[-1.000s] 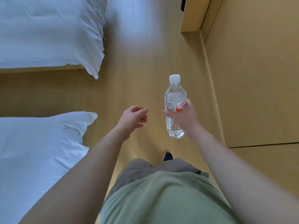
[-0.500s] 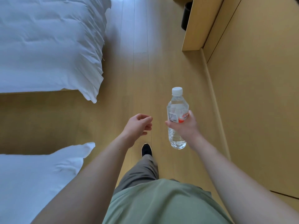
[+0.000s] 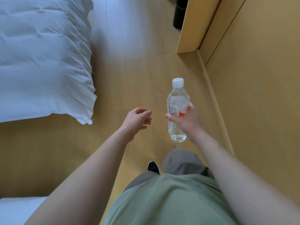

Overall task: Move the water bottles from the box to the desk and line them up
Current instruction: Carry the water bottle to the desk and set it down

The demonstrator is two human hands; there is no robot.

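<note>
A clear water bottle (image 3: pixel 177 101) with a white cap and a red-and-white label stands upright in the air in front of me. My right hand (image 3: pixel 186 120) grips it round the middle, thumb across the front. My left hand (image 3: pixel 138 121) hangs beside it to the left, fingers loosely curled and holding nothing. Neither the box nor the desk top is in view.
A wooden floor (image 3: pixel 129 70) runs ahead between a white bed (image 3: pixel 43 59) on the left and a wooden wall (image 3: pixel 259 95) on the right. A wooden panel (image 3: pixel 193 26) juts out ahead on the right, with a black bin (image 3: pixel 179 13) behind it. A second bed corner (image 3: pixel 17 210) lies at lower left.
I have walked forward along the floor: the beds slid back towards me, and the panel and black bin came closer. Bottle and hands keep the same hold.
</note>
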